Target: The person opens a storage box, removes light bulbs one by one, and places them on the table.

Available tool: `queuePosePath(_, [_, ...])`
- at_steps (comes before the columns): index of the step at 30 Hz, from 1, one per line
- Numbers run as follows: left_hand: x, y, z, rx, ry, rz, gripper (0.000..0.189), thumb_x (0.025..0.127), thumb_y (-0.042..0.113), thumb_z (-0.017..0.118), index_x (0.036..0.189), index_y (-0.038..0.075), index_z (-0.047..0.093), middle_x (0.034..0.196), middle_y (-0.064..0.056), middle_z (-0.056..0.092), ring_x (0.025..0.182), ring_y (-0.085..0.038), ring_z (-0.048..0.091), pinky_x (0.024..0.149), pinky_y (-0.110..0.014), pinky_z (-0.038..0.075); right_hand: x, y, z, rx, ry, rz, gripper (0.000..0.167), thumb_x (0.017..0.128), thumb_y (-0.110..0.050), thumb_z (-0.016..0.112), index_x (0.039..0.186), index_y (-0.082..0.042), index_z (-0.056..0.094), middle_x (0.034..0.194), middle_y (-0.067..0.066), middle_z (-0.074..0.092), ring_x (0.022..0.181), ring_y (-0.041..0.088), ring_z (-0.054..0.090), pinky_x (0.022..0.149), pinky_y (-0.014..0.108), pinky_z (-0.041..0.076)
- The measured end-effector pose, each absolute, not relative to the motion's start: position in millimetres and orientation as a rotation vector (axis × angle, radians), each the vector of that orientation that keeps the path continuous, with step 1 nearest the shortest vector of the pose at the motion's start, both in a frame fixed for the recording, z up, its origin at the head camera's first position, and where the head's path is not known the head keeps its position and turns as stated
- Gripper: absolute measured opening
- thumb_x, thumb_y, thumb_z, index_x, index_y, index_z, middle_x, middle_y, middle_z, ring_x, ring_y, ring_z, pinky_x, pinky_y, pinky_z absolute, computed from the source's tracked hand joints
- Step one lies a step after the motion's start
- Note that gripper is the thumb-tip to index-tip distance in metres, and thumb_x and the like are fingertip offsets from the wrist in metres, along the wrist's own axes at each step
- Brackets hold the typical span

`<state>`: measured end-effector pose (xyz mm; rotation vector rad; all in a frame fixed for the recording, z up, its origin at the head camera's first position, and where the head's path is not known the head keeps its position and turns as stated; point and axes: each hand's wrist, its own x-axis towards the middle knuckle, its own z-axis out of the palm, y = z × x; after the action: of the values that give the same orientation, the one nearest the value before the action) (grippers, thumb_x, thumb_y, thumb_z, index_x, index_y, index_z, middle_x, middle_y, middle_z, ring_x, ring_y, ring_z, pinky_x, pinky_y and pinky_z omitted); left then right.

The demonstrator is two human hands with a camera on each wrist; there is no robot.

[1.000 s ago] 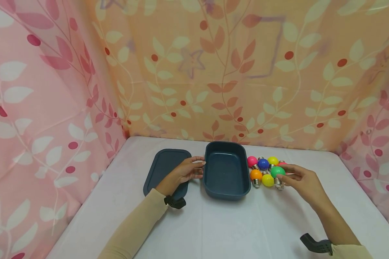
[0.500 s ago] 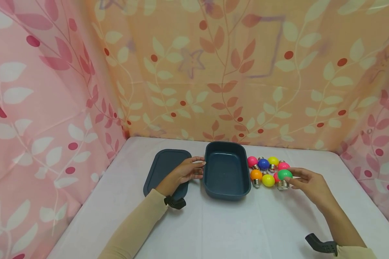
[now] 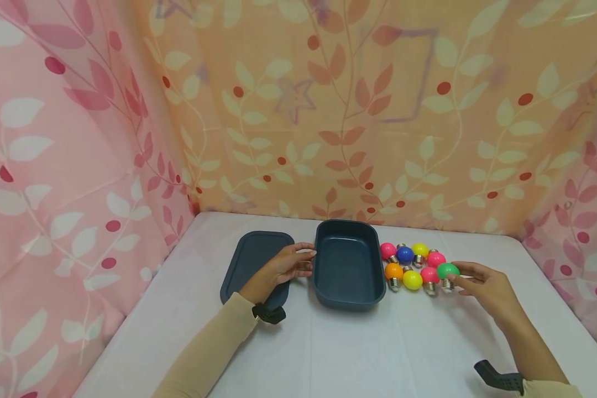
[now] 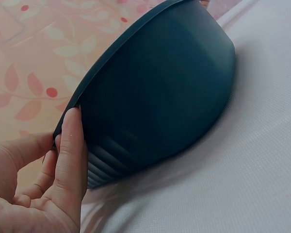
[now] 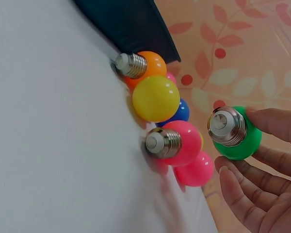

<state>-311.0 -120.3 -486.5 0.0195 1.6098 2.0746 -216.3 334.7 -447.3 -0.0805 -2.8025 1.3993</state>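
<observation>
A dark blue rectangular container (image 3: 350,304) stands open-topped in the middle of the table, nothing inside it. My left hand (image 3: 293,264) pinches its left rim; in the left wrist view one digit lies under the lip of the container (image 4: 155,92). To the right, my right hand (image 3: 490,290) holds a green light bulb (image 3: 448,270) between thumb and fingers, metal base downward. In the right wrist view the green bulb (image 5: 252,141) is apart from the other bulbs. Beside it on the table are pink (image 3: 430,275), yellow (image 3: 412,280), orange (image 3: 393,271) and blue (image 3: 405,255) bulbs.
A dark blue lid (image 3: 254,260) lies flat left of the container, partly under my left forearm. White cloth covers the table (image 3: 348,354). Patterned curtains (image 3: 288,110) hang behind and along both sides.
My right hand has moved right with the green bulb, away from the pink bulbs, which now show more fully. The left hand and the container have stayed in place.
</observation>
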Motion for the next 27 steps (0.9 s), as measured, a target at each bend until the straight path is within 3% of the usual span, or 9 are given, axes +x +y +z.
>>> queuePosePath(10, [-312, -122, -486, 0.021, 1.62, 2.075, 0.045, 0.102, 0.007, 0.061, 0.143, -0.003, 0.045, 0.077, -0.004, 0.062, 0.064, -0.012, 0.063, 0.06, -0.026, 0.06, -222, 350, -459, -0.175, -2.823, 1.375, 0.074, 0.096, -0.053, 0.065, 0.145, 0.001, 0.051, 0.142, 0.028, 0.053, 0.084, -0.012, 0.058, 0.073, 0.022, 0.059])
queuePosePath(17, [-312, -120, -484, 0.015, 1.613, 2.072, 0.041, 0.101, 0.006, 0.062, 0.139, -0.001, 0.049, 0.077, -0.004, 0.062, 0.063, -0.011, 0.064, 0.06, -0.026, 0.06, -224, 359, -473, -0.242, -2.84, 1.425, 0.082, 0.093, -0.057, 0.068, 0.146, 0.003, 0.048, 0.139, 0.029, 0.055, 0.084, -0.003, 0.063, 0.073, 0.023, 0.059])
queuePosePath(22, [-313, -120, -484, 0.021, 1.611, 2.079, 0.037, 0.101, 0.006, 0.062, 0.136, 0.0, 0.051, 0.077, -0.004, 0.062, 0.063, -0.011, 0.063, 0.059, -0.026, 0.059, -226, 361, -479, -0.222, -2.811, 1.413, 0.08, 0.093, -0.054, 0.068, 0.143, 0.005, 0.05, 0.13, 0.028, 0.062, 0.08, -0.003, 0.065, 0.07, 0.023, 0.06])
queuePosePath(27, [-312, -120, -486, 0.013, 1.603, 2.084, 0.039, 0.102, 0.006, 0.061, 0.138, -0.001, 0.049, 0.077, -0.004, 0.062, 0.063, -0.011, 0.063, 0.059, -0.026, 0.059, -228, 360, -483, -0.209, -2.791, 1.426, 0.076, 0.095, -0.048, 0.07, 0.142, 0.008, 0.05, 0.131, 0.032, 0.06, 0.079, -0.001, 0.067, 0.069, 0.025, 0.06])
